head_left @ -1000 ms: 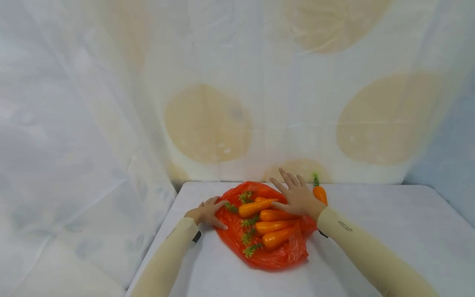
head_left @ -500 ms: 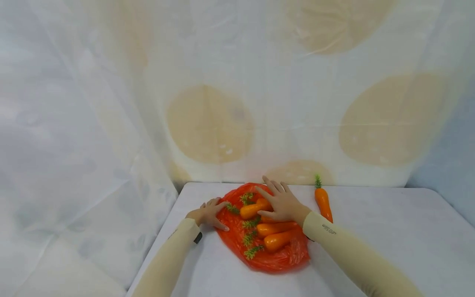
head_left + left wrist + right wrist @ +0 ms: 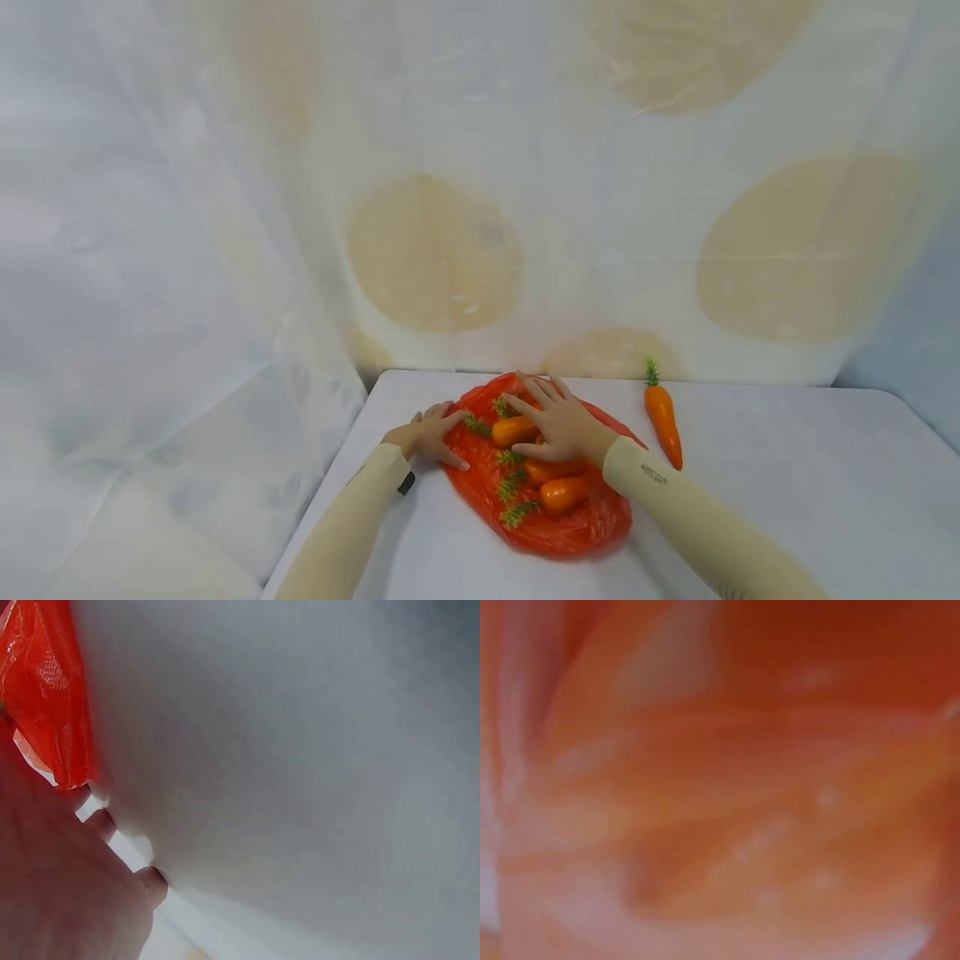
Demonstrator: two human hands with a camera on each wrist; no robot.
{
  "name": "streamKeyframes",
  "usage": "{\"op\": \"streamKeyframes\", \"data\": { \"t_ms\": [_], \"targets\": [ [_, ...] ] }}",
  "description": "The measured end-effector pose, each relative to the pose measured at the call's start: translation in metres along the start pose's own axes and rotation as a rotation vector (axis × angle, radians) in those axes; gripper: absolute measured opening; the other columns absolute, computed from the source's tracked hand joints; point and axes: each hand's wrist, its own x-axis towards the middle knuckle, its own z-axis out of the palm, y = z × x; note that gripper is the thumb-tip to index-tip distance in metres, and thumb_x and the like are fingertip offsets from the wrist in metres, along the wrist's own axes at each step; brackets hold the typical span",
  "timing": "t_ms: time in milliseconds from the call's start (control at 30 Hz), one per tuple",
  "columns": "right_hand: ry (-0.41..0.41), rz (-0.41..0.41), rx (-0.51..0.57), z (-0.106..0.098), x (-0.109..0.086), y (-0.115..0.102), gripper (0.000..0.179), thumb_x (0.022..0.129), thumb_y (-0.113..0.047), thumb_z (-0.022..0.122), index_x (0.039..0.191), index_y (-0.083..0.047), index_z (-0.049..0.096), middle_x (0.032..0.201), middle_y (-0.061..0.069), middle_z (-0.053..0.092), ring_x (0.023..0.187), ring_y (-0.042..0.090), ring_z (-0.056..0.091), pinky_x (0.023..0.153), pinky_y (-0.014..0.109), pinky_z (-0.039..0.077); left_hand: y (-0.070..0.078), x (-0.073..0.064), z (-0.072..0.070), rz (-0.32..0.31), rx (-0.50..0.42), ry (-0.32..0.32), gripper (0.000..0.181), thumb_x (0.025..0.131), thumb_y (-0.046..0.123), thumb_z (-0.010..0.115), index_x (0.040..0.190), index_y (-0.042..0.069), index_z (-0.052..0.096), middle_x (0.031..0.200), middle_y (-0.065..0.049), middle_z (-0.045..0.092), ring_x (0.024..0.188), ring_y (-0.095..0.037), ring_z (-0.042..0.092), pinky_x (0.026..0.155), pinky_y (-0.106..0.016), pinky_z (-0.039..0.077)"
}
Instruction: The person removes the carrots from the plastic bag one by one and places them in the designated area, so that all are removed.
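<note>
A red plastic bag [image 3: 555, 546] lies spread on the white table with several orange carrots [image 3: 564, 495] with green tops on it. My left hand [image 3: 433, 435] rests at the bag's left edge, fingers spread; in the left wrist view the hand [image 3: 67, 877] has its fingertips down beside the red plastic. My right hand [image 3: 558, 423] lies spread over the carrots, fingers fairly straight and pointing to the far left, hiding parts of them. The right wrist view is a close orange blur.
One more carrot [image 3: 663, 421] lies apart on the table [image 3: 795, 500], right of the bag, its green top toward the back. Behind the table hangs a pale curtain [image 3: 600, 208] with tan spots, and more white sheeting [image 3: 150, 333] stands at the left.
My right hand has moved left and down onto the carrots, uncovering the lone carrot at the right. The left hand stays at the bag's edge.
</note>
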Motion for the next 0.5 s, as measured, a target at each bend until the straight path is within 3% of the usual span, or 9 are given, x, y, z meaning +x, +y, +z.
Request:
{"op": "streamKeyframes", "data": {
  "t_ms": [200, 367, 500],
  "targets": [
    [-0.053, -0.013, 0.082, 0.000, 0.007, -0.004, 0.088, 0.088, -0.072, 0.050, 0.158, -0.027, 0.020, 0.167, 0.010, 0.008, 0.151, 0.032, 0.019, 0.119, 0.061, 0.018, 0.000, 0.001, -0.003, 0.007, 0.021, 0.002, 0.100, 0.071, 0.066, 0.077, 0.154, 0.037, 0.029, 0.166, -0.007, 0.013, 0.152, -0.032, 0.011, 0.122, -0.061, 0.007],
    [-0.152, 0.062, 0.255, -0.004, 0.011, -0.009, 0.089, 0.086, -0.065, 0.062, 0.158, -0.029, 0.021, 0.162, 0.007, 0.027, 0.145, 0.034, 0.034, 0.112, 0.065, 0.030, 0.002, 0.001, -0.003, 0.014, 0.000, 0.007, 0.101, 0.069, 0.065, 0.078, 0.153, 0.037, 0.031, 0.165, -0.007, 0.015, 0.152, -0.033, 0.012, 0.121, -0.061, 0.008],
    [-0.162, 0.123, 0.353, -0.005, 0.014, -0.012, 0.081, 0.087, -0.052, 0.069, 0.154, -0.026, 0.032, 0.154, 0.001, 0.043, 0.140, 0.031, 0.042, 0.109, 0.063, 0.037, 0.002, 0.002, 0.000, 0.013, 0.002, 0.004, 0.101, 0.069, 0.066, 0.078, 0.153, 0.037, 0.031, 0.165, -0.006, 0.015, 0.152, -0.033, 0.012, 0.121, -0.062, 0.008]
  ]
}}
